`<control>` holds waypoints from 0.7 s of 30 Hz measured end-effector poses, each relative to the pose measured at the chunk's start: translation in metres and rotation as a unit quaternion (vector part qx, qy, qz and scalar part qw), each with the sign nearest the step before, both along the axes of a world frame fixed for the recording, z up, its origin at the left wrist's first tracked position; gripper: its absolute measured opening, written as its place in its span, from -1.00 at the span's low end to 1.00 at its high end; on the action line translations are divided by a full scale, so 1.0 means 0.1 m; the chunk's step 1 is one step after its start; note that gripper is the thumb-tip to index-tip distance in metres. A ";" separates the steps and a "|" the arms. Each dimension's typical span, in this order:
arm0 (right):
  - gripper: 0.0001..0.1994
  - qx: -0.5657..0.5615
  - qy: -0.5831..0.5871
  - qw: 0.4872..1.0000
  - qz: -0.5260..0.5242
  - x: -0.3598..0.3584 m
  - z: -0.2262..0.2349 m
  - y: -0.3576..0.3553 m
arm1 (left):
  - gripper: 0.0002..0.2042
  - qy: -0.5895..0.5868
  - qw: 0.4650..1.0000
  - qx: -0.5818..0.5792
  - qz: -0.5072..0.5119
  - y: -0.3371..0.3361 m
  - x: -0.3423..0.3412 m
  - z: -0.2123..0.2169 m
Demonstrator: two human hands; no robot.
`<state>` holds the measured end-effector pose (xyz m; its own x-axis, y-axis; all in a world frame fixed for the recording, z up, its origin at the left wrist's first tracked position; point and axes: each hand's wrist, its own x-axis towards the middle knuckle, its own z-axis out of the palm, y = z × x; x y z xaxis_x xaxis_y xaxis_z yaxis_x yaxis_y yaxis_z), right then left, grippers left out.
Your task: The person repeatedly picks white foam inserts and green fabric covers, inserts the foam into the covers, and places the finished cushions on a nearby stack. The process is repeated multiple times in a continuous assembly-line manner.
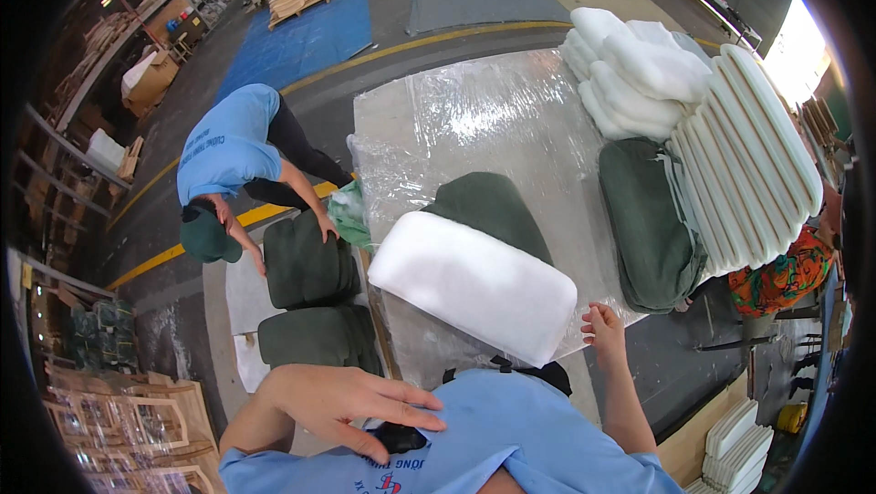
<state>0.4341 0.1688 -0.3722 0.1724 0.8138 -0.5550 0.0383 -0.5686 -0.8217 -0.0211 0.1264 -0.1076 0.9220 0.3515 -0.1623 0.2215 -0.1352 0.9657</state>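
Observation:
My left hand (351, 407) rests flat against my blue shirt at the lower middle, fingers spread, over a small black thing on my chest. My right hand (602, 327) touches the near right end of a white foam cushion (470, 284) that lies on the plastic-wrapped table (484, 120); its fingers are curled at the cushion's edge. The foam sticks out of a dark green fabric cover (493, 207) behind it.
A person in a blue shirt (228, 152) bends over stacked green cushions (310, 261) at the left. White foam pads (639, 65) and a row of flat white pads (753, 156) lie at the right, beside a heap of green covers (648, 225). Wooden frames (128, 426) stand lower left.

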 end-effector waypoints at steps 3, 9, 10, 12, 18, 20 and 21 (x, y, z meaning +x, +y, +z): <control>-0.59 -0.024 0.020 0.998 -0.048 -0.14 -0.12 -0.06 | -0.41 0.029 0.999 -0.018 -0.018 0.08 0.08 -0.03; -0.53 -0.044 0.020 0.999 0.002 -0.27 -0.21 -0.01 | -0.36 0.063 0.998 -0.017 -0.027 0.10 0.07 -0.09; -0.53 -0.048 0.014 0.999 0.014 -0.29 -0.21 0.00 | -0.34 0.046 0.998 -0.019 -0.028 0.11 0.03 -0.12; -0.53 -0.047 0.047 0.998 -0.009 -0.36 -0.22 0.00 | -0.30 -0.013 0.997 -0.080 -0.004 0.23 -0.16 -0.31; -0.49 -0.032 0.067 0.996 -0.052 -0.46 -0.31 0.02 | -0.48 0.201 0.819 0.068 0.533 1.08 -0.70 -1.99; -0.48 -0.030 0.067 0.996 -0.053 -0.52 -0.31 0.08 | -0.42 0.260 0.721 0.030 0.642 1.37 -0.79 -2.35; -0.48 -0.031 0.067 0.996 -0.053 -0.56 -0.30 0.10 | -0.42 0.267 0.719 0.022 0.641 1.45 -0.83 -2.48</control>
<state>0.3780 0.1786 -0.4019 0.1771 0.7588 -0.6268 -0.1328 -0.6126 -0.7791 -0.1043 0.2710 -0.3558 -0.3534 0.8728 -0.3365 0.5291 0.4832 0.6975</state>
